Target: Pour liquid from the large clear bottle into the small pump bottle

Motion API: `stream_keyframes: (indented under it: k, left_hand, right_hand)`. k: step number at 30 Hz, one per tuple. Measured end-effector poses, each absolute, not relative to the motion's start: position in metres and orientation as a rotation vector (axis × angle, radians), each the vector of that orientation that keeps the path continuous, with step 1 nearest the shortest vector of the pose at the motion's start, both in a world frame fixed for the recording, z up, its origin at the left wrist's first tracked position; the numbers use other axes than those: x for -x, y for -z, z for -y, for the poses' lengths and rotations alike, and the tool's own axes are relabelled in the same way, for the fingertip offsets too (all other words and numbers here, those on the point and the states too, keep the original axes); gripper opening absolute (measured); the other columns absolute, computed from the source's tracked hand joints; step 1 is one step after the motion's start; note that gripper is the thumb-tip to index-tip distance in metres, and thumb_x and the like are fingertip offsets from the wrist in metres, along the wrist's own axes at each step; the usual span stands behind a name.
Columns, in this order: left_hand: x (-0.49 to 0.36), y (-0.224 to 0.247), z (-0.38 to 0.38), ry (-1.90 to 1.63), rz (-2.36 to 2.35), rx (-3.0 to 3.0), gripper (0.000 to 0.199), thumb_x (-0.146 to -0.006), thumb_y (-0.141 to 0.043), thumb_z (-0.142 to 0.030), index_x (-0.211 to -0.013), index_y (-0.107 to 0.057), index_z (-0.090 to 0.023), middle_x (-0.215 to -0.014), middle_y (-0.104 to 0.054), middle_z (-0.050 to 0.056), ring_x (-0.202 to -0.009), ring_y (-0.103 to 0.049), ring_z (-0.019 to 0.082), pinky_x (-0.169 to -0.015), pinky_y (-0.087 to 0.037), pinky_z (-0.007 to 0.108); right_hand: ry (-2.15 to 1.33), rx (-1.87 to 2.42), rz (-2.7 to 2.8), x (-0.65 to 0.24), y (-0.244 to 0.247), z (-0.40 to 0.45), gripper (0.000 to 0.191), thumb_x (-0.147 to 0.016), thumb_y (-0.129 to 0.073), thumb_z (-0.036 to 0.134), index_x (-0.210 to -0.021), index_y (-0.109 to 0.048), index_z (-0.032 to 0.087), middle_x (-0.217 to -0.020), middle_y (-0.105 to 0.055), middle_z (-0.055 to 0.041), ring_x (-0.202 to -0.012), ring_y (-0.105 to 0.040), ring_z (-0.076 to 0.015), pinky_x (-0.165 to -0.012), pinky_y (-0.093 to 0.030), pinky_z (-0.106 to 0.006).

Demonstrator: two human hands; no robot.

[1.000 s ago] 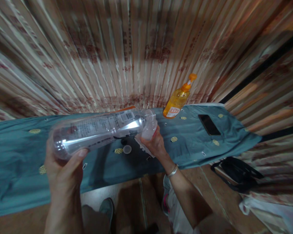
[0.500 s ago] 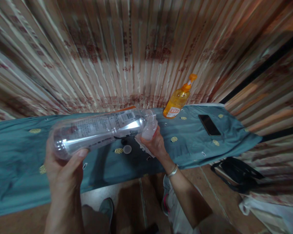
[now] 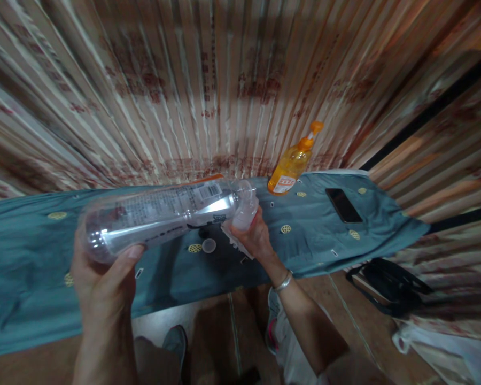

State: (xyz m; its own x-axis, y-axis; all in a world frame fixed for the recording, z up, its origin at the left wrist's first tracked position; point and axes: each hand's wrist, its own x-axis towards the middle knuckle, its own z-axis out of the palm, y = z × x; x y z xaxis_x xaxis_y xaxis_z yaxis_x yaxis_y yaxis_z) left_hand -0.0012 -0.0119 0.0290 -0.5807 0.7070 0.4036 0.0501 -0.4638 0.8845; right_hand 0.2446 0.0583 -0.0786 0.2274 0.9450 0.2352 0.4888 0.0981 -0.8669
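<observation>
My left hand (image 3: 104,272) is closed around the base of a large clear plastic bottle (image 3: 160,214) with a printed, silvery label. The bottle lies almost level in the air above the cloth, its neck toward the right. At that neck, my right hand (image 3: 254,235) grips a small clear plastic container (image 3: 245,211), whose exact kind I cannot tell. The bottle's mouth meets or overlaps it. A crumpled white tissue (image 3: 237,243) shows under the right hand's fingers. Below the bottle, a small round translucent cap (image 3: 209,246) lies on the cloth.
A teal patterned cloth (image 3: 312,235) covers the long table. On it stand an orange pump bottle (image 3: 288,168) at the back and a black phone (image 3: 343,205) to the right. Behind rises a pleated curtain (image 3: 240,96). A dark bag (image 3: 388,286) rests at lower right.
</observation>
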Motion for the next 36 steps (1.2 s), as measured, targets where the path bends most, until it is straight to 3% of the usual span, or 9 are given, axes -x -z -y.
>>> stream_keyframes:
  k: [8, 18, 27, 32, 36]
  left_hand:
    - [0.004, -0.025, 0.013, -2.092, -1.327, -1.122, 0.087, -0.04, -0.108, -0.042, -0.122, -0.081, -0.034, -0.124, -0.074, 0.004, -0.13, -0.068, 0.039, -0.13, -0.038, 0.071]
    - [-0.001, -0.034, 0.013, -2.102, -1.298, -1.105, 0.08, -0.037, -0.108, -0.036, -0.113, -0.082, -0.031, -0.118, -0.074, 0.004, -0.13, -0.067, 0.039, -0.133, -0.034, 0.071]
    - [0.004, -0.021, 0.009, -2.022, -1.379, -1.178, 0.085, -0.044, -0.105, -0.06, -0.12, -0.08, -0.033, -0.122, -0.076, 0.007, -0.132, -0.068, 0.042, -0.128, -0.042, 0.071]
    - [0.009, -0.015, 0.005, -2.03, -1.323, -1.09, 0.094, -0.038, -0.108, -0.056, -0.123, -0.077, -0.034, -0.119, -0.073, 0.006, -0.118, -0.072, 0.036, -0.115, -0.055, 0.064]
    - [0.002, -0.024, 0.007, -1.976, -1.279, -1.03, 0.077, -0.041, -0.107, -0.051, -0.111, -0.08, -0.032, -0.115, -0.076, 0.007, -0.1, -0.07, 0.028, -0.083, -0.066, 0.042]
  right_hand:
    - [-0.568, 1.503, 1.428, -0.245, 0.082, -0.059, 0.089, -0.074, -0.084, 0.049, -0.149, -0.052, 0.012, -0.132, -0.078, -0.0244, -0.122, -0.08, -0.0444, -0.107, -0.067, -0.063]
    - [-0.634, 1.483, 1.406, -0.246, 0.074, -0.056, 0.087, -0.072, -0.087, 0.046, -0.147, -0.055, 0.015, -0.132, -0.081, -0.019, -0.119, -0.081, -0.0426, -0.104, -0.069, -0.061]
    - [-0.651, 1.516, 1.432, -0.249, 0.072, -0.057, 0.091, -0.072, -0.09, 0.041, -0.151, -0.053, 0.014, -0.131, -0.081, -0.0195, -0.118, -0.082, -0.0421, -0.103, -0.07, -0.06]
    - [-0.641, 1.528, 1.429, -0.248, 0.07, -0.057, 0.091, -0.072, -0.092, 0.041, -0.15, -0.054, 0.012, -0.133, -0.079, -0.0217, -0.123, -0.08, -0.0417, -0.106, -0.069, -0.056]
    - [-0.646, 1.512, 1.434, -0.248, 0.068, -0.057, 0.089, -0.071, -0.093, 0.04, -0.147, -0.056, 0.01, -0.134, -0.078, -0.0226, -0.124, -0.08, -0.0409, -0.108, -0.068, -0.056]
